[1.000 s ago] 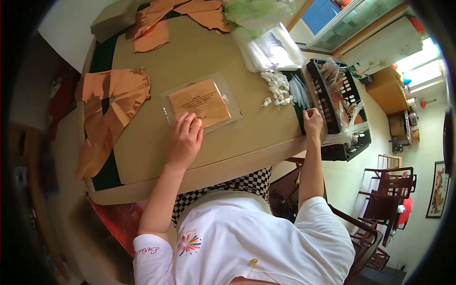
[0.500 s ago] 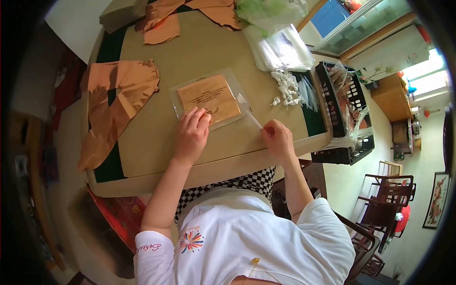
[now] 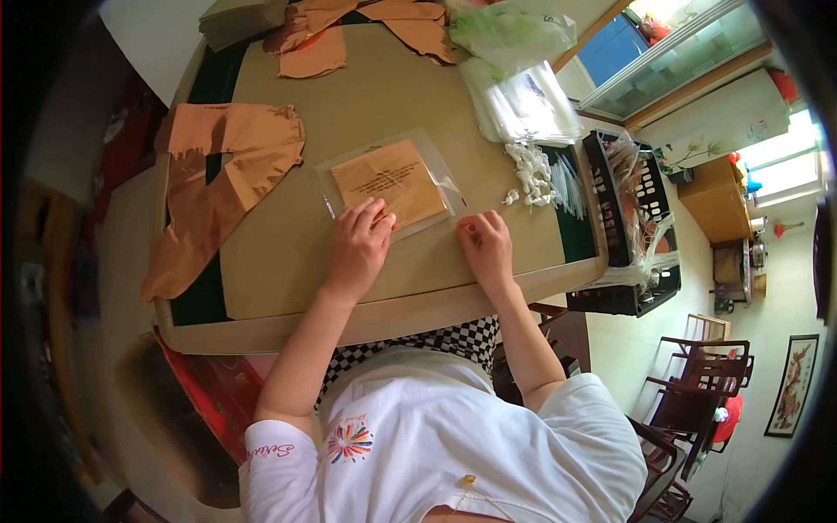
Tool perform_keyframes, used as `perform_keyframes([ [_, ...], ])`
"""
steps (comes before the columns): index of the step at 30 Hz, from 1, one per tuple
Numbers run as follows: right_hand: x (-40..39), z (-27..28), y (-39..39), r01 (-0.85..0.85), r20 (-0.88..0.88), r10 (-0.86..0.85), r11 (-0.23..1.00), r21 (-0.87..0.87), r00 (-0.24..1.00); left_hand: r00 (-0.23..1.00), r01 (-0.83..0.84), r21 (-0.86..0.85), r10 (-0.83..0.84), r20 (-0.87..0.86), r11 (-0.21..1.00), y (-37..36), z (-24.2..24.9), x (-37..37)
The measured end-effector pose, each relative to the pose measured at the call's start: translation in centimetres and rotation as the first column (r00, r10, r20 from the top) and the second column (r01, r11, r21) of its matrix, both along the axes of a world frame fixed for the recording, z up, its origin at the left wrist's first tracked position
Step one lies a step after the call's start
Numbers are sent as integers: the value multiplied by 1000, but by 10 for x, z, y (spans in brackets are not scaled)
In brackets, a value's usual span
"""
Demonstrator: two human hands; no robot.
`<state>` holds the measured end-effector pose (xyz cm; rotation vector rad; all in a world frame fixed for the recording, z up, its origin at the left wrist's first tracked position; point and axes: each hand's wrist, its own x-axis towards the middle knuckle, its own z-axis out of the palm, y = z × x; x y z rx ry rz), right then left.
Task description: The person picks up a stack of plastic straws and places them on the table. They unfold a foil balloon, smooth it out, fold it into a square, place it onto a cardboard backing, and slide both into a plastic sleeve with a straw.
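A clear plastic bag [image 3: 440, 161] lies flat on the table, holding a folded copper-coloured foil piece [image 3: 405, 174] with small dark print. My left hand [image 3: 359, 248] rests on the bag's near left corner, its fingers bent together and gripping there. My right hand [image 3: 486, 248] is closed in a pinch just off the bag's near right edge. What lies between its fingers is hidden. A pale glossy patch shows along the bag's right side.
Copper foil balloons [image 3: 218, 183] lie at left and at the back. At right are clear bags [image 3: 523, 105], white coiled pieces [image 3: 529, 170], thin straws [image 3: 567, 185] and a black crate [image 3: 610, 200]. A grey-brown stack [image 3: 240, 19] stands back left.
My right hand has moved left, towards the bag's edge. The thin white strip between its fingers and the bag no longer shows. My left hand keeps its place on the bag.
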<state>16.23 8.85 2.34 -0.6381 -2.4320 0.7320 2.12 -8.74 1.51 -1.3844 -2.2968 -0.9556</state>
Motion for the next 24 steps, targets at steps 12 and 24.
perform_keyframes([
  [12,11,8,-1,-40,-85,46,997,64,995,993,105,-17,-104,48,994,-6,0,-5],
  [24,0,14,24,140,214,-120,987,-81,969,994,103,-252,-108,-6,962,49,-3,-4],
])
